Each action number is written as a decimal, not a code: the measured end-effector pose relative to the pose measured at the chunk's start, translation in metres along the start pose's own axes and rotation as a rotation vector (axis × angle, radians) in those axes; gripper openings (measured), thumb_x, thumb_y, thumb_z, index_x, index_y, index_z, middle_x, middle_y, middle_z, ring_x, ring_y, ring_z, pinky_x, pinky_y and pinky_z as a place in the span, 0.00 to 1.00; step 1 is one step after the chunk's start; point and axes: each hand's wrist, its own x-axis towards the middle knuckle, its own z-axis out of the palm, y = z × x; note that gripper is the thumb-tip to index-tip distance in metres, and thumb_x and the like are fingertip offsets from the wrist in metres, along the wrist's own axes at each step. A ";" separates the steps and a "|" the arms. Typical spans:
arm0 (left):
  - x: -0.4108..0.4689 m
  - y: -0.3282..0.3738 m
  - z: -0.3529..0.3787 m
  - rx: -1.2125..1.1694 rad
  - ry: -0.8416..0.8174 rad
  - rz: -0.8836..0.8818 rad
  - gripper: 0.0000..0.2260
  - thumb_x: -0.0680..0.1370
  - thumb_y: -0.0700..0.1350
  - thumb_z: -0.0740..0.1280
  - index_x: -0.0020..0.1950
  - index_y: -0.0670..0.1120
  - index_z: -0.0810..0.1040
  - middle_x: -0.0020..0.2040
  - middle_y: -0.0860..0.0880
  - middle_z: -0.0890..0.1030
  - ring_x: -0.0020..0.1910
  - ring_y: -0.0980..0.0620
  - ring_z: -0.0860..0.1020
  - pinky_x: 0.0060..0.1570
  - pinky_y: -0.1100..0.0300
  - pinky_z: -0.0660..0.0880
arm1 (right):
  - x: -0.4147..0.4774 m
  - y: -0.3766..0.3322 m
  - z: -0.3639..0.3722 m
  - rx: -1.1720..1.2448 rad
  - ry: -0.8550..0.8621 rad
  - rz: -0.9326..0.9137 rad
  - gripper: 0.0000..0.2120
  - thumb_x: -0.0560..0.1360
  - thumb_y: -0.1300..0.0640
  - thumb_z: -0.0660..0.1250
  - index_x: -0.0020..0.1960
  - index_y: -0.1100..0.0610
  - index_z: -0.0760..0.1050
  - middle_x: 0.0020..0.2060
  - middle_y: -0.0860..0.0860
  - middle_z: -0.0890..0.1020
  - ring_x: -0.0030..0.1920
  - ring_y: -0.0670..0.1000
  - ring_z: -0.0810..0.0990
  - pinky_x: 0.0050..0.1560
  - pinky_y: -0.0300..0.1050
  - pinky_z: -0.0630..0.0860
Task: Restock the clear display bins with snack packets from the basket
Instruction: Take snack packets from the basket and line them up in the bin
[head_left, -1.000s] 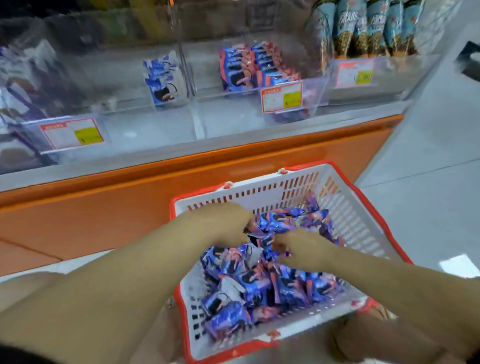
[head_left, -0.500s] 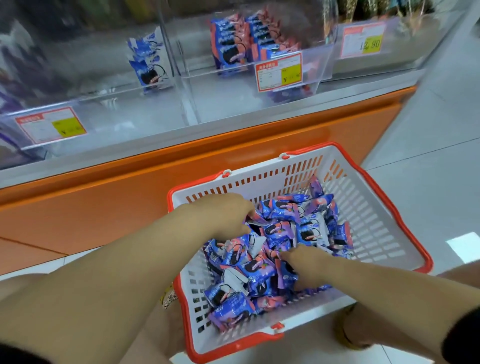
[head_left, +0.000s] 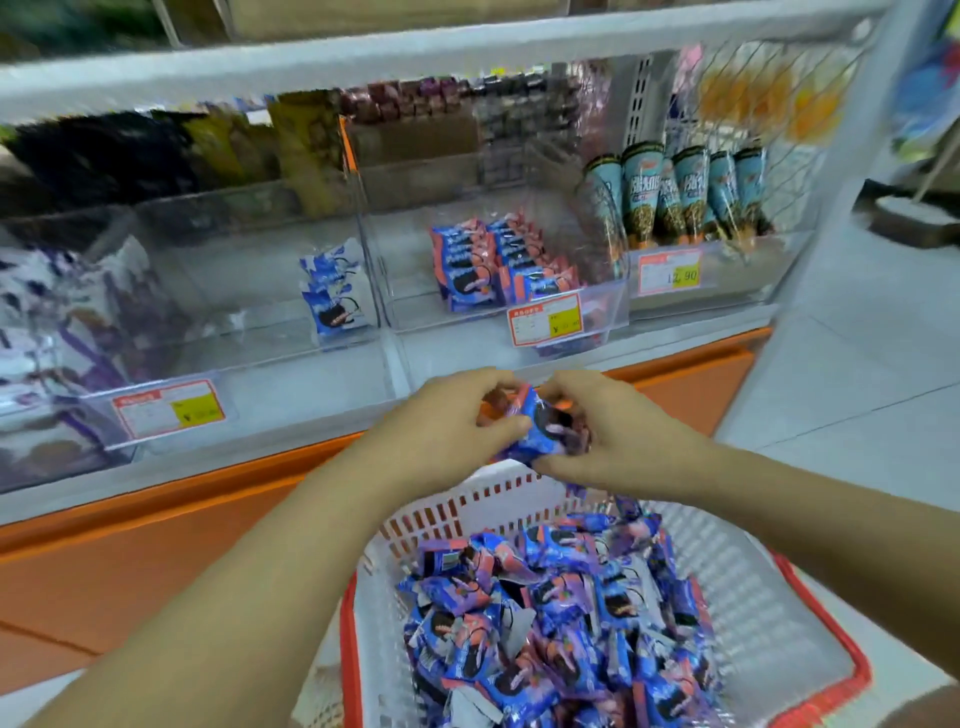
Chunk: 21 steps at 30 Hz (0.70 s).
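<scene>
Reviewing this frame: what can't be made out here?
Head view: how many held packets there are, as the left hand and right hand cover them.
Head view: print on the centre price tag, too small and blurred.
Head view: back-row goods, smeared by motion blur.
Head view: near end of the basket, cut off by the bottom edge.

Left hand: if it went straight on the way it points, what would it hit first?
Probably the front wall of the clear bin at its price label; the left hand aims up and right, sharing held packets with the right hand. Depth is unclear.
</scene>
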 end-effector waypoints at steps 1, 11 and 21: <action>-0.001 0.001 -0.009 -0.074 0.049 -0.008 0.16 0.78 0.54 0.68 0.65 0.59 0.74 0.56 0.59 0.80 0.49 0.59 0.80 0.54 0.56 0.77 | 0.006 -0.011 -0.014 0.027 0.036 -0.010 0.19 0.68 0.49 0.75 0.56 0.50 0.72 0.45 0.45 0.79 0.43 0.46 0.79 0.43 0.43 0.76; 0.007 0.003 -0.061 -0.356 0.410 -0.004 0.05 0.79 0.46 0.68 0.54 0.53 0.78 0.46 0.55 0.83 0.41 0.58 0.83 0.49 0.57 0.77 | 0.083 -0.069 -0.070 -0.162 0.171 -0.185 0.29 0.67 0.50 0.79 0.65 0.53 0.74 0.52 0.43 0.79 0.51 0.44 0.77 0.48 0.34 0.68; 0.037 -0.034 -0.076 0.060 0.656 -0.047 0.14 0.78 0.47 0.68 0.63 0.55 0.77 0.62 0.54 0.76 0.64 0.51 0.73 0.63 0.50 0.71 | 0.168 -0.045 -0.087 -0.254 0.110 -0.126 0.19 0.72 0.54 0.74 0.61 0.53 0.77 0.41 0.41 0.77 0.43 0.40 0.76 0.39 0.29 0.65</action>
